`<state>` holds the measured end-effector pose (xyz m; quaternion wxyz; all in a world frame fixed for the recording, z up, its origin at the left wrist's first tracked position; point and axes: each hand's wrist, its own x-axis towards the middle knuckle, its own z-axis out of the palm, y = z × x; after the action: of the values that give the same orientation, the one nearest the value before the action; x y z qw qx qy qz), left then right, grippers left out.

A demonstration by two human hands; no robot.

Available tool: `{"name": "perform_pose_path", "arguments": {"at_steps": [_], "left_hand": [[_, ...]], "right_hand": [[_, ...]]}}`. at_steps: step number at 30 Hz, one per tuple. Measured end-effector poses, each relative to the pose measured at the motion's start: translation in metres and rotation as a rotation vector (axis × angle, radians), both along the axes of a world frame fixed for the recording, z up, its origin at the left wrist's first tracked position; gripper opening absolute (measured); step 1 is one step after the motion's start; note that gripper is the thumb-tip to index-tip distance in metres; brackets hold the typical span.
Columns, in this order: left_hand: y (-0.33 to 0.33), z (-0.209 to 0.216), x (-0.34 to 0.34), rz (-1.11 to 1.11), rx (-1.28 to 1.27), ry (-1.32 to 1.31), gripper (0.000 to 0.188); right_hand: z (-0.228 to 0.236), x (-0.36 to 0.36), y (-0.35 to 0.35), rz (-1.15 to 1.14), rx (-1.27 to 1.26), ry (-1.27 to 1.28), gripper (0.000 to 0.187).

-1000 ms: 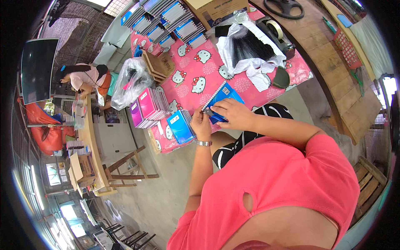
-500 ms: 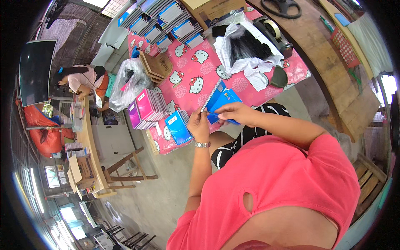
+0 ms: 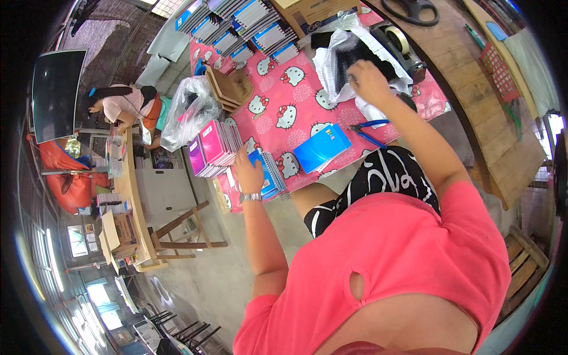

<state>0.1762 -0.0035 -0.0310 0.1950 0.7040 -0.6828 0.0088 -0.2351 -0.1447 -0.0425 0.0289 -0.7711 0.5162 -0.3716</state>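
Note:
My left hand (image 3: 249, 171) lies with fingers stretched over a short stack of blue spiral notebooks (image 3: 270, 177) at the table's near left. Out to the right, my right hand (image 3: 371, 83) is at a pile of black binding coils (image 3: 378, 57) on crumpled white paper (image 3: 326, 71). Its fingers are bent down against the pile; whatever they pinch is too small to make out. Between my hands a blue-covered notebook (image 3: 322, 148) rests flat, no coil visible along its edges. Blue-handled pliers (image 3: 371, 134) lie beside it, jaws toward the paper's near side.
Pink and purple notebooks (image 3: 214, 148) are stacked at left, near a clear plastic bag (image 3: 190, 112) and a wooden piece (image 3: 231, 89). More notebook stacks (image 3: 260, 29) and a cardboard box (image 3: 316, 15) stand at the back. A tape dispenser (image 3: 402, 50) is at right. Another person (image 3: 127, 106) bends over a far-left table.
My hands have parted: the left moved left onto the blue stack, the right moved away to the coils. The blue notebook and pliers now lie on the table.

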Motion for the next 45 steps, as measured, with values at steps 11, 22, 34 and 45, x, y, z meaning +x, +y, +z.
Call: {"name": "perform_pose_path", "arguments": {"at_steps": [11, 22, 34, 45], "left_hand": [[0.053, -0.024, 0.009, 0.173, 0.226, 0.298, 0.052], [0.058, -0.028, 0.015, 0.128, 0.180, 0.351, 0.052], [0.020, -0.007, -0.168, -0.564, 0.066, -0.024, 0.029], [-0.005, 0.023, -0.162, -0.532, 0.032, -0.016, 0.020]], "right_hand": [[-0.033, -0.004, -0.057, -0.425, 0.345, 0.214, 0.019], [-0.005, -0.040, -0.060, 0.005, 0.826, -1.299, 0.043], [0.010, 0.023, 0.050, 0.310, 0.514, -0.569, 0.026], [0.006, 0.026, 0.113, 0.463, 0.334, -0.367, 0.022]]}}
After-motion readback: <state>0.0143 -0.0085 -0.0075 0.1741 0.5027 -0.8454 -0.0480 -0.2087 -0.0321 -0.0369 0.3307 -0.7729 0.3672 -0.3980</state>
